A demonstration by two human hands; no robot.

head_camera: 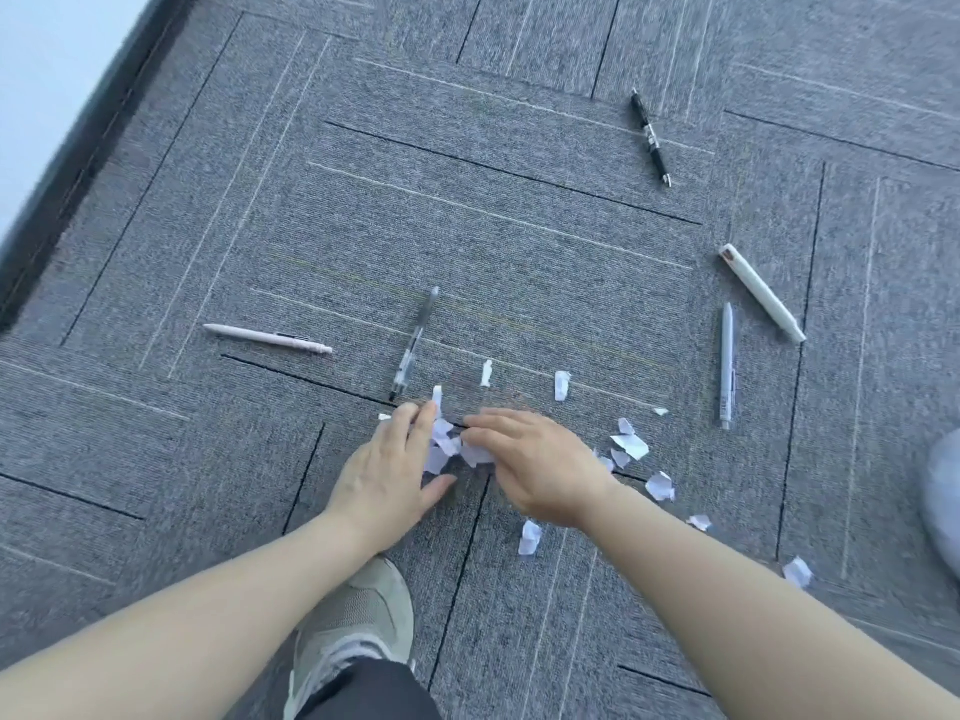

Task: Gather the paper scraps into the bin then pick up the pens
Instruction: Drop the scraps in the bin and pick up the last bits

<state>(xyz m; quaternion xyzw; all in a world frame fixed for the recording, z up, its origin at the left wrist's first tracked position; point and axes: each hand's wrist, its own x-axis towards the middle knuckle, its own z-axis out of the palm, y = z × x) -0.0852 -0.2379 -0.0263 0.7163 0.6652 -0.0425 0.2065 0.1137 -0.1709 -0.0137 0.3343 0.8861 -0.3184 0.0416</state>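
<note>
Scraps of torn white paper (452, 449) lie bunched on the grey patterned carpet tiles (467, 226), squeezed between your two hands. Your left hand (387, 472) is flat and spread, palm down, fingers against the left edge of the pile. Your right hand (535, 465) is loosely curved, fingertips touching the pile from the right; neither hand has closed on anything yet.

More scraps sit outside the pile: two small upright pieces (562, 385) just beyond your hands, a cluster (629, 445) to the right of your right wrist, and stragglers (531, 537) nearer your grey-green sneaker (358, 610).

Pens are untouched. Clear pen with dark tip (414, 345) lies just beyond your left fingers, its tip close to the pile. Pale pink pen (267, 338) lies further left. Light grey pen (727, 366) and chunky cream marker (762, 293) lie to the right, black pen (651, 137) well away at the top.

Step in hand, by my reading: raking scraps together, first half of the task. No bin in view; a pale rounded edge (945, 501) at far right is too cropped to identify.

Next move likely calls for sweeping in the right-hand strays, then cupping both hands under the heap. Thin paper on carpet pile will snag; pinch low and keep clear of the clear pen.
</note>
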